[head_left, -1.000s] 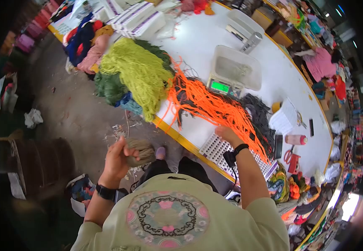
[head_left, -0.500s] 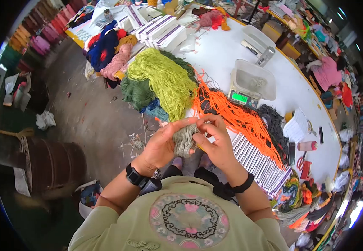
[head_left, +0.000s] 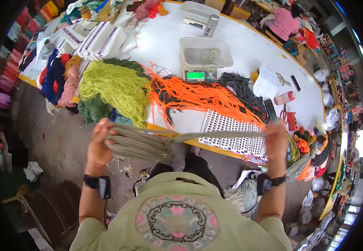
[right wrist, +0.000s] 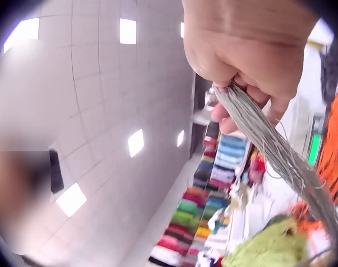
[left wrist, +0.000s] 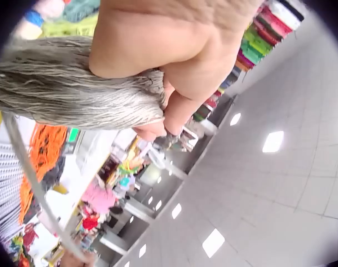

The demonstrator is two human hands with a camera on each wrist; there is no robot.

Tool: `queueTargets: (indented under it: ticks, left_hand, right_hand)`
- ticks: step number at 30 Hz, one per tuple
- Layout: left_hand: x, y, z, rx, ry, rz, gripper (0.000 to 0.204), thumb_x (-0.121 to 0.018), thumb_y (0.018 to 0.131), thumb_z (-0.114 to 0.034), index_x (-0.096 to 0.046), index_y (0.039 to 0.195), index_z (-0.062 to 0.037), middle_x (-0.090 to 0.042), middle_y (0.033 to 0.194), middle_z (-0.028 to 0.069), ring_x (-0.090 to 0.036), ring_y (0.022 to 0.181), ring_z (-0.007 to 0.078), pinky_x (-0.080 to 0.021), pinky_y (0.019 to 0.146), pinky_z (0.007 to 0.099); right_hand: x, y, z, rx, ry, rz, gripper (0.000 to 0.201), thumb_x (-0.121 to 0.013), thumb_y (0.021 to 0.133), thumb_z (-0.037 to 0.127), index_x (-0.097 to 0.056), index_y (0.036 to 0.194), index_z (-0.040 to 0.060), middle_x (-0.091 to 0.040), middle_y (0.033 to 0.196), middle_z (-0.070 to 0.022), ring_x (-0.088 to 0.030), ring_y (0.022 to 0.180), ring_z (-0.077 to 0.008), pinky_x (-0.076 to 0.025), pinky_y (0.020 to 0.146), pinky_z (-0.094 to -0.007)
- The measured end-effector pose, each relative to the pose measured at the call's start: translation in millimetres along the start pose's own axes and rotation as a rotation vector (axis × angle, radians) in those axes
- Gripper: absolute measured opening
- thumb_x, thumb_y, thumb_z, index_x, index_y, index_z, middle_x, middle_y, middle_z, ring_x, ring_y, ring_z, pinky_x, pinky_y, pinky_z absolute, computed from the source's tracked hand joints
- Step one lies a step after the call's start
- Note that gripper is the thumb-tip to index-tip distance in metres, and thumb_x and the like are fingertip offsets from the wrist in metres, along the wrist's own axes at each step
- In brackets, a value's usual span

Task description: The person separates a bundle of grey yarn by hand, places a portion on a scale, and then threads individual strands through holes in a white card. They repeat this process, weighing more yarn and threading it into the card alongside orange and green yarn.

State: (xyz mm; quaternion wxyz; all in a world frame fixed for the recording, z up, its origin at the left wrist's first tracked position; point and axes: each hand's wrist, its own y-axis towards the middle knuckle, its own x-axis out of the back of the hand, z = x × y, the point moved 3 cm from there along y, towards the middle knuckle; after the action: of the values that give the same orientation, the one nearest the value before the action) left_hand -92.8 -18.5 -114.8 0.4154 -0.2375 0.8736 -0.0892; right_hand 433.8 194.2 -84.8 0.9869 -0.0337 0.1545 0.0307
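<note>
A grey skein of yarn (head_left: pixel 141 146) stretches across the front of the body in the head view. My left hand (head_left: pixel 100 144) grips its thick looped end; in the left wrist view the fingers curl through the loop of the skein (left wrist: pixel 74 92). Out to the right, my right hand (head_left: pixel 277 140), blurred, holds a thinner bunch of strands drawn from it. The right wrist view shows that bunch of grey strands (right wrist: pixel 269 139) running out of the curled fingers. Both hands are apart, with the yarn nearly straight between them, in front of the table's edge.
On the white table (head_left: pixel 160 46) lie orange yarn (head_left: pixel 198 94), yellow-green yarn (head_left: pixel 114 85) and a white board with rows of holes (head_left: pixel 231 129). Behind them a plastic tub (head_left: pixel 227 60) sits on a scale (head_left: pixel 196 75). Red scissors (head_left: pixel 291 119) lie to the right.
The left hand held the bundled skein alone, then both hands met at it in front of the body. Now they have moved wide apart, and the right has drawn out a long bunch of strands.
</note>
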Motion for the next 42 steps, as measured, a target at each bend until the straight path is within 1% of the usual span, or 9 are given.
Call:
queueTargets:
  ticks: [1, 6, 9, 10, 11, 21, 31, 33, 42]
  left_hand:
    - [13.0, 2.3, -7.5, 0.013, 0.001, 0.003, 0.032, -0.066, 0.088, -0.009, -0.056, 0.118, -0.0117, -0.061, 0.105, 0.0028, -0.059, 0.087, 0.0125, -0.048, 0.060, 0.0194]
    - [-9.6, 31.5, 22.4, 0.021, 0.228, -0.024, 0.025, -0.064, 0.089, -0.008, -0.058, 0.114, -0.0097, -0.062, 0.102, 0.0043, -0.059, 0.083, 0.0123, -0.048, 0.058, 0.0229]
    - [-64.6, 73.7, 108.8, 0.308, 0.284, 0.029, 0.024, -0.065, 0.088, -0.008, -0.059, 0.111, -0.0059, -0.064, 0.102, 0.0060, -0.059, 0.079, 0.0124, -0.047, 0.057, 0.0242]
    - [-77.7, 91.3, 139.6, 0.427, 0.272, 0.054, 0.025, -0.066, 0.087, -0.008, -0.060, 0.111, -0.0043, -0.065, 0.101, 0.0064, -0.059, 0.078, 0.0126, -0.046, 0.056, 0.0241]
    - [-86.9, 110.4, 169.3, 0.446, 0.314, 0.086, 0.026, -0.066, 0.087, -0.010, -0.061, 0.112, -0.0026, -0.065, 0.102, 0.0067, -0.059, 0.078, 0.0123, -0.045, 0.056, 0.0240]
    - [-99.5, 215.0, 338.7, 0.503, 0.726, -0.048, 0.019, -0.068, 0.085, -0.014, -0.069, 0.097, 0.0009, -0.068, 0.082, 0.0057, -0.059, 0.062, 0.0116, -0.043, 0.049, 0.0249]
    - [-112.1, 214.6, 354.0, 0.141, 1.269, 0.196, 0.016, -0.063, 0.087, -0.020, -0.066, 0.083, -0.0051, -0.064, 0.075, 0.0042, -0.058, 0.063, 0.0079, -0.043, 0.051, 0.0222]
    - [-107.5, 211.6, 361.8, 0.647, 0.746, 0.073, 0.016, -0.058, 0.092, -0.021, -0.065, 0.096, -0.0065, -0.057, 0.069, -0.0034, -0.051, 0.059, 0.0048, -0.037, 0.048, 0.0205]
    - [-117.2, 223.9, 361.8, 0.695, 0.923, 0.228, 0.017, -0.054, 0.095, -0.022, -0.063, 0.095, -0.0079, -0.056, 0.072, -0.0044, -0.049, 0.061, 0.0035, -0.035, 0.049, 0.0203]
  right_hand:
    - [102.1, 16.1, 3.6, 0.165, -0.479, -0.114, 0.018, -0.043, 0.099, 0.020, -0.053, 0.107, 0.0078, -0.053, 0.078, -0.0008, -0.053, 0.067, -0.0106, -0.045, 0.060, -0.0278]
    - [111.8, 15.0, 105.9, 0.461, -0.870, -0.763, 0.018, -0.040, 0.100, 0.015, -0.055, 0.098, 0.0051, -0.051, 0.082, -0.0016, -0.050, 0.072, -0.0127, -0.044, 0.065, -0.0249]
    - [62.9, 46.9, 25.2, 0.572, -1.306, -0.146, 0.031, -0.038, 0.102, 0.027, -0.055, 0.103, 0.0014, -0.053, 0.084, -0.0064, -0.050, 0.076, -0.0186, -0.043, 0.070, -0.0337]
    - [81.9, 61.4, -25.7, 0.255, -1.420, -0.055, 0.032, -0.038, 0.102, 0.028, -0.055, 0.104, 0.0005, -0.055, 0.084, -0.0087, -0.051, 0.076, -0.0209, -0.043, 0.070, -0.0368]
    - [41.1, 66.1, -44.6, 0.175, -1.199, 0.009, 0.024, -0.042, 0.097, 0.020, -0.057, 0.108, 0.0046, -0.060, 0.093, -0.0253, -0.059, 0.086, -0.0448, -0.047, 0.070, -0.0459]
    - [-24.8, 113.2, -250.5, -0.060, -1.107, 0.443, 0.018, -0.055, 0.094, 0.028, -0.057, 0.099, 0.0110, -0.062, 0.072, -0.0189, -0.062, 0.069, -0.0392, -0.048, 0.060, -0.0451]
    - [-20.1, 115.4, -262.4, -0.108, -1.017, 0.638, 0.014, -0.051, 0.095, 0.027, -0.052, 0.098, 0.0125, -0.061, 0.070, -0.0189, -0.061, 0.067, -0.0402, -0.046, 0.058, -0.0500]
    - [-19.5, 117.3, -261.1, -0.148, -0.967, 0.657, 0.013, -0.053, 0.094, 0.025, -0.051, 0.099, 0.0124, -0.060, 0.069, -0.0184, -0.061, 0.067, -0.0398, -0.046, 0.058, -0.0494]
    - [-21.3, 124.3, -262.7, -0.154, -0.938, 0.547, 0.014, -0.055, 0.092, 0.019, -0.049, 0.101, 0.0107, -0.063, 0.073, -0.0158, -0.063, 0.070, -0.0373, -0.046, 0.059, -0.0463]
